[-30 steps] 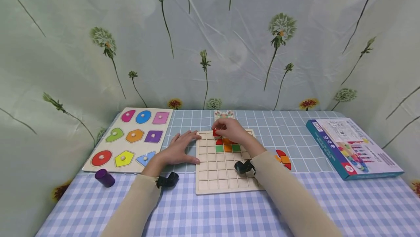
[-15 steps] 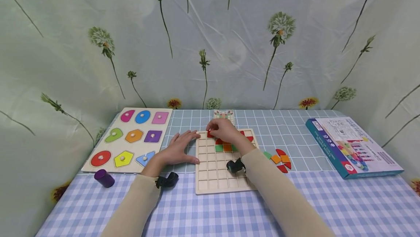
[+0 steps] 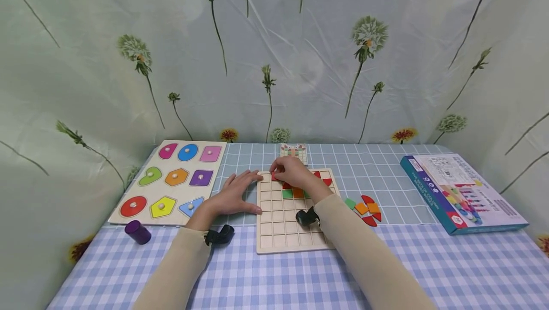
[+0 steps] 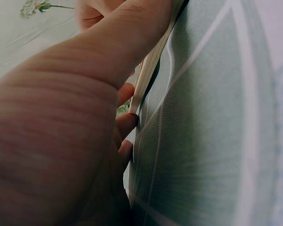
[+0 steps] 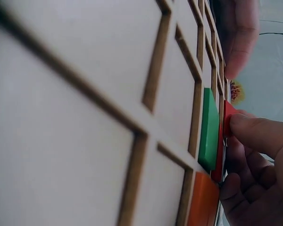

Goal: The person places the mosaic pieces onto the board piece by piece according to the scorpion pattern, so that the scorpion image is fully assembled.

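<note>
"Pinching something, is the right hand (image 3: 292,170)?"

"Yes, a small red piece (image 3: 273,176), thumb against it, over the far row of the grid board (image 3: 279,229), near the far left corner."

"Which way does the piece point?"

"Hard to say. The fingers cover most of it. The right wrist view has it almost edge-on, with one angled corner peeping past the thumb, so I can't tell its long axis, nor whether it sits fully in its cell."

"And the left hand (image 3: 231,198)?"

"Spread, thumb well away from the fingers, touching the board's left edge."

"How does the board lie?"

"Flat on the desk (image 3: 240,276), near edge running roughly crosswise before the person. It looks close to square, so I'd name no long axis."

"Anything set in it?"

"A green piece (image 3: 287,194) and an orange square (image 3: 298,193) side by side, with red pieces in the rows beyond."

"What's to the right?"

"Loose red, orange and green pieces, among them an orange block (image 3: 361,209) turned cornerwise. Farther right, a flat box (image 3: 467,191), its long axis slanting from far left to near right."

"Beyond the board?"

"A small pattern card (image 3: 296,149), partly behind the right hand."
</note>
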A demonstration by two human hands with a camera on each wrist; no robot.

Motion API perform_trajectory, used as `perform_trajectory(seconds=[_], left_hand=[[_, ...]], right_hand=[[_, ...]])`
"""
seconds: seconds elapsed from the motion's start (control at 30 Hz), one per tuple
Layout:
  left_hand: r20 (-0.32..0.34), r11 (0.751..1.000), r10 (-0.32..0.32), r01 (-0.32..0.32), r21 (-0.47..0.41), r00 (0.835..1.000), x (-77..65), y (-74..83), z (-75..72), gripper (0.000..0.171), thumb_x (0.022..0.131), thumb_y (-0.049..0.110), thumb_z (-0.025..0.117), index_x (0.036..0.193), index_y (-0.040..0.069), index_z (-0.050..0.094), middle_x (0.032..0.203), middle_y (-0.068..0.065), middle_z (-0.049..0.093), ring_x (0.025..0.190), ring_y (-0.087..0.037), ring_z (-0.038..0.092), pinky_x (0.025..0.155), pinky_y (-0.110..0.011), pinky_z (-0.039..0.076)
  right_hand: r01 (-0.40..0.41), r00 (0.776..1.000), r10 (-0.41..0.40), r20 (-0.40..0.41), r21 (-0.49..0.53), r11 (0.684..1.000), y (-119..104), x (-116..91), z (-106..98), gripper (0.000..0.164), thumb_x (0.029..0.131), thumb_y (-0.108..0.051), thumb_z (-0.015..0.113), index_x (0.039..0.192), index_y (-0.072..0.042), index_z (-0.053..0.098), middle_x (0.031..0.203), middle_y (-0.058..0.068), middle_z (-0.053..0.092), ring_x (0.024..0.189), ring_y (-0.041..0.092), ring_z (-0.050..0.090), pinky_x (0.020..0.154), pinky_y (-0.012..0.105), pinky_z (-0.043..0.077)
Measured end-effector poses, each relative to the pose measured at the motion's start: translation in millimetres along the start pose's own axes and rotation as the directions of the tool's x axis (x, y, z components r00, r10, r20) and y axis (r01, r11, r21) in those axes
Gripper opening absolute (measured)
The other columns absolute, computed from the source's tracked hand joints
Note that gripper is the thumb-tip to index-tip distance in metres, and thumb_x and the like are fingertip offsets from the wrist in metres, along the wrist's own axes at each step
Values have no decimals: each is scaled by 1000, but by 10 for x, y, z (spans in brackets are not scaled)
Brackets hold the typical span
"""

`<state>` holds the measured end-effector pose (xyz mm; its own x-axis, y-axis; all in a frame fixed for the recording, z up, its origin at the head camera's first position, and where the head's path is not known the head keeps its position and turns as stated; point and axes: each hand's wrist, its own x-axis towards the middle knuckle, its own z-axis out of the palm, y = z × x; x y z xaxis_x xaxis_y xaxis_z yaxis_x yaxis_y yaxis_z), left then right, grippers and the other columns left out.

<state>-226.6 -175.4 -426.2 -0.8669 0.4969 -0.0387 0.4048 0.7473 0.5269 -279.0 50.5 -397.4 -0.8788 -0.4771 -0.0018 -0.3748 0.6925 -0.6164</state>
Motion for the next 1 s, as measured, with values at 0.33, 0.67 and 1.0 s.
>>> perform_trajectory(seconds=[0.33, 0.67, 1.0], left_hand=[[3, 1000, -3, 3, -2, 1000, 2, 16, 3, 92, 75, 54, 82, 149, 18, 42, 167, -8, 25, 157, -34, 12, 124, -64, 1], [0, 1000, 0, 0, 2, 1000, -4, 10, -4, 92, 75, 54, 83, 149, 18, 42, 167, -8, 25, 157, -34, 12, 123, -64, 1], [5, 1000, 3, -3, 8, 1000, 4, -16, 8, 92, 75, 55, 82, 150, 19, 42, 167, -7, 24, 157, -34, 12, 124, -64, 1]], right_hand=[[-18, 1000, 18, -7, 12, 1000, 1, -17, 12, 14, 94, -10, 68, 107, -11, 72, 87, 4, 65, 76, 15, 55, 71, 25, 48], [-34, 999, 34, 11, 15, 999, -19, -51, -5, 18, 97, -10, 64, 111, -13, 74, 110, 4, 72, 95, 19, 60, 93, 35, 53], [6, 998, -4, 66, -36, 999, -72, -185, -83, 23, 98, -12, 62, 119, -11, 73, 120, 6, 72, 110, 23, 65, 101, 40, 53]])
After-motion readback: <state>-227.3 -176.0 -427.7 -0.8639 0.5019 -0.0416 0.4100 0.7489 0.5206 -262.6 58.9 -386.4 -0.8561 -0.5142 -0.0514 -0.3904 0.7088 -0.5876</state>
